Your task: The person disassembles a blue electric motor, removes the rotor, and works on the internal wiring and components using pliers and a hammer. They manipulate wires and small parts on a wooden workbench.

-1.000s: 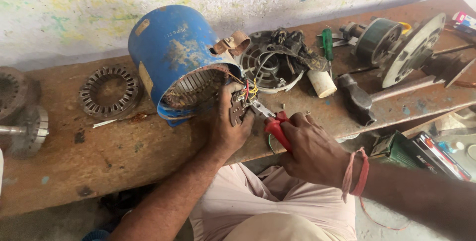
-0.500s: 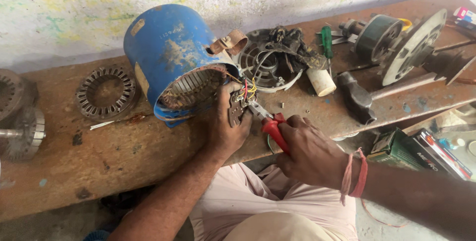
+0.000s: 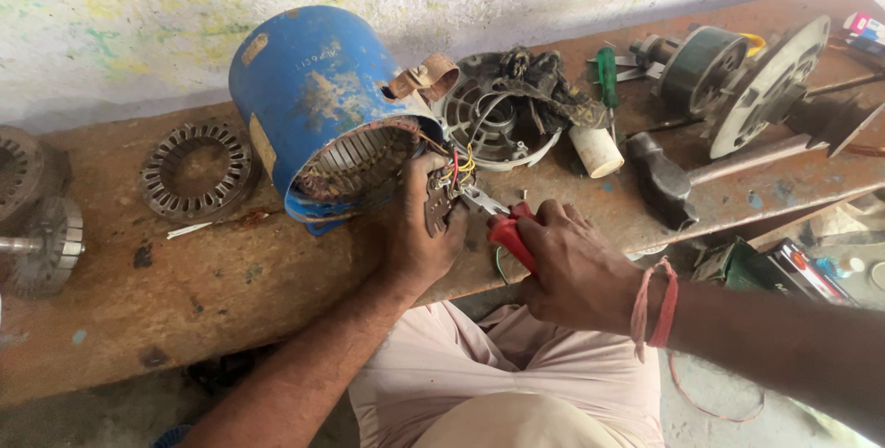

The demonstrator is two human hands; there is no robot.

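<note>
A blue motor housing [image 3: 318, 102] lies on its side on the wooden bench [image 3: 230, 273], its open end showing the stator slots. Coloured wires [image 3: 456, 167] come out of that end to a small brown terminal plate [image 3: 436, 208]. My left hand [image 3: 419, 231] grips this plate just in front of the housing. My right hand [image 3: 576, 268] is closed on red-handled pliers [image 3: 502, 227], whose metal jaws reach the wires at the plate. A red thread band circles my right wrist.
On the bench: a slotted stator ring [image 3: 198, 170] at left, a rotor with shaft [image 3: 41, 245] at far left, a grey end cover [image 3: 493, 116], a green-handled screwdriver [image 3: 606, 75], a white cylinder [image 3: 596, 151], a hammer [image 3: 701, 176] and a motor assembly [image 3: 756, 79] at right.
The view has shifted slightly; the housing sits a little left in frame. Both hands stay at the wires, the pliers still at the terminal plate.
</note>
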